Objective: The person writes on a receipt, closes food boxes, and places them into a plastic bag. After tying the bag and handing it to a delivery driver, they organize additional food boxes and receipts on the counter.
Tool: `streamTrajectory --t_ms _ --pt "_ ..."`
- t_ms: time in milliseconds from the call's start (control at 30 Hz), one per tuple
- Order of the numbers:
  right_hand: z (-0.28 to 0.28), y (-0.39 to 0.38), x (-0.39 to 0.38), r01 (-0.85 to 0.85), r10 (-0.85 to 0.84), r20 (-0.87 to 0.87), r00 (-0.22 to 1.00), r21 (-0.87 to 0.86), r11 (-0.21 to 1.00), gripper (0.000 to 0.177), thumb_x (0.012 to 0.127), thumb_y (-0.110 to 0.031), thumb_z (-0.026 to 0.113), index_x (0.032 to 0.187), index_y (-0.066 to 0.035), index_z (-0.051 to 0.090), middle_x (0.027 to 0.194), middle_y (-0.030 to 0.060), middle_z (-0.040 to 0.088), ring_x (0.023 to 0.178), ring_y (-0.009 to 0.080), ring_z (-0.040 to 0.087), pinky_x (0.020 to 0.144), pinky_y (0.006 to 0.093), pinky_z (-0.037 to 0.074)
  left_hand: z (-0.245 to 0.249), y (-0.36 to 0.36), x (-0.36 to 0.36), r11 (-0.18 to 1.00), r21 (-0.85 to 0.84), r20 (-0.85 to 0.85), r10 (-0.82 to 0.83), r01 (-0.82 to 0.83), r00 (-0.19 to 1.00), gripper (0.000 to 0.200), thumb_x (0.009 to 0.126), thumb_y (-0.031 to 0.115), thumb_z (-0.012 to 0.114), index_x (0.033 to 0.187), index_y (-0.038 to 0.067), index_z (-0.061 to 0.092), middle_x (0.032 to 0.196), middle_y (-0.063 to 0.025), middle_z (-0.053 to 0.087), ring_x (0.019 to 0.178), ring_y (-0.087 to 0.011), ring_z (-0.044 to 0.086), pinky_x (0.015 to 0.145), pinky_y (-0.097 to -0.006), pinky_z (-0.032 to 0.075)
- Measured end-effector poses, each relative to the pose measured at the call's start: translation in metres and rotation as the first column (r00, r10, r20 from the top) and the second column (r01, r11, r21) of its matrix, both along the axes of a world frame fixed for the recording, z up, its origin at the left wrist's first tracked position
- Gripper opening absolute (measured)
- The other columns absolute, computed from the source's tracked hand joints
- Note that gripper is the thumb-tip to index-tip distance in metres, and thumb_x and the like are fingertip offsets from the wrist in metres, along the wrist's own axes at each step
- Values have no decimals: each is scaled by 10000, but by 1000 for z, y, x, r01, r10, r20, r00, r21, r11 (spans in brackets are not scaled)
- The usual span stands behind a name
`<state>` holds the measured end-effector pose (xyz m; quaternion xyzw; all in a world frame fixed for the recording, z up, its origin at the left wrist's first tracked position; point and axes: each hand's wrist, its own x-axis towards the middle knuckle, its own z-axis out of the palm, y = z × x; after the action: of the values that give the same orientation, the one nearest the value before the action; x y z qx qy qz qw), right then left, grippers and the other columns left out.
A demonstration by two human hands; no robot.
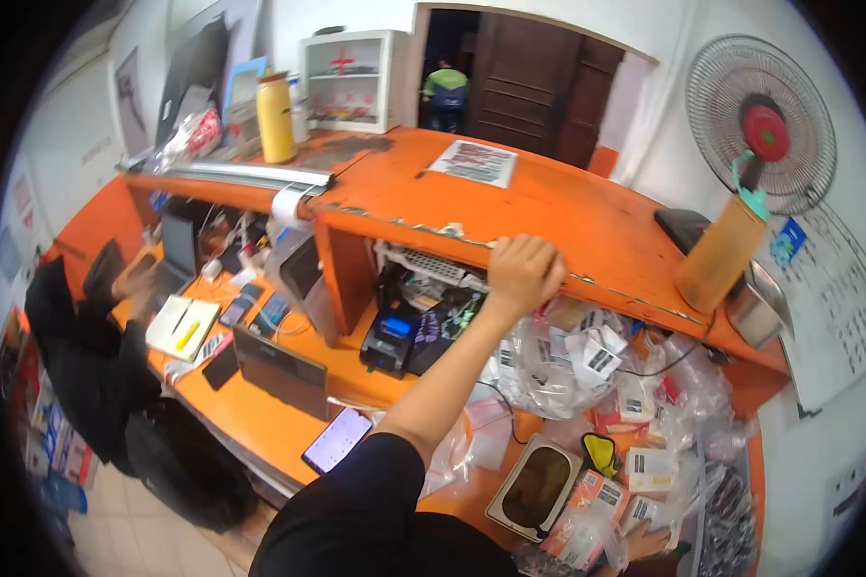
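My left hand [526, 274] is closed with its fingers curled over the chipped front edge of the raised orange counter [587, 236]. Low on the right, my right hand [649, 541] reaches in among plastic-wrapped packages, right beside a small white box [642, 515]. Clear plastic and the packages partly cover its fingers, so I cannot tell how they are bent. Close to it lie an orange-and-white labelled box [592, 510], another white box [651, 470] and a yellow-and-black item [600, 454]. A rectangular tin with a dark window [539, 489] stands to the left of these.
A lit phone [337, 440], a laptop [279, 370] and a black label printer [388, 341] are on the lower desk. A person in black [96, 375] sits at the left. An orange bottle [725, 252] stands on the counter by the fan [762, 125]; another person [446, 94] is at the doorway.
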<state>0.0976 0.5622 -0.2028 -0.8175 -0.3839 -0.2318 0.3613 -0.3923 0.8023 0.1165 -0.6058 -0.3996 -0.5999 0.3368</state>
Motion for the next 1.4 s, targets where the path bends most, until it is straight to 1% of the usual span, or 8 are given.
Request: streamTrajectory --t_ms 33,100,167,233,300,367,533,1400 --pt "-3 2 3 16 -16 4 1000 -2 1000 604 838 -362 573 1218 93 459 1198 309 483 1122 472 439 974 537 342 0 0 0 1000 3 10 -14 14 1000 119 732 183 639 681 101 569 656 -35 537 625 -219 525 605 -372 349" --pt "-12 3 14 14 -15 99 995 12 1000 605 854 -387 545 1244 64 446 1207 310 480 1117 475 445 960 553 349 -2 2 0 999 11 29 -37 37 999 126 724 191 639 677 100 564 664 -43 535 639 -225 529 613 -376 357" --pt "-19 4 18 17 -21 269 963 18 1000 607 870 -413 518 1270 36 434 1215 310 477 1113 479 451 945 568 356 -6 6 0 999 20 38 -51 51 998 137 712 195 636 665 100 550 671 -50 529 649 -226 526 619 -377 365" --pt "-19 1 17 10 -27 474 880 40 999 609 886 -438 490 1296 7 421 1224 310 474 1108 482 456 931 584 364 -5 4 -2 998 46 36 -34 32 999 149 706 198 633 653 100 534 671 -49 513 652 -221 512 622 -371 365" --pt "-16 1 11 -74 58 500 864 13 997 613 885 -442 488 1298 5 419 1225 310 474 1108 482 457 930 585 364 -5 3 -3 998 52 46 21 -24 999 155 706 198 632 647 100 527 668 -47 501 652 -216 503 623 -364 362" --pt "-14 0 9 -116 101 524 846 -5 993 620 884 -451 485 1303 1 416 1227 310 472 1106 483 457 928 587 364 -7 7 -1 995 103 51 -22 16 998 154 709 197 629 647 101 526 662 -40 477 657 -207 485 629 -351 357" --pt "-16 -1 10 -142 127 572 810 -19 990 638 881 -472 475 1315 -10 407 1233 311 469 1103 485 457 922 593 364 -7 7 -2 994 111 49 -11 5 999 164 711 198 628 638 107 513 656 -39 460 658 -205 474 633 -345 349" --pt "-54 2 49 -147 108 705 701 -6 989 730 867 -583 426 1378 -65 359 1263 313 451 1088 496 461 891 626 364 -9 11 0 992 123 47 -15 9 999 157 711 208 630 646 104 531 661 -33 469 667 -201 474 640 -343 353"
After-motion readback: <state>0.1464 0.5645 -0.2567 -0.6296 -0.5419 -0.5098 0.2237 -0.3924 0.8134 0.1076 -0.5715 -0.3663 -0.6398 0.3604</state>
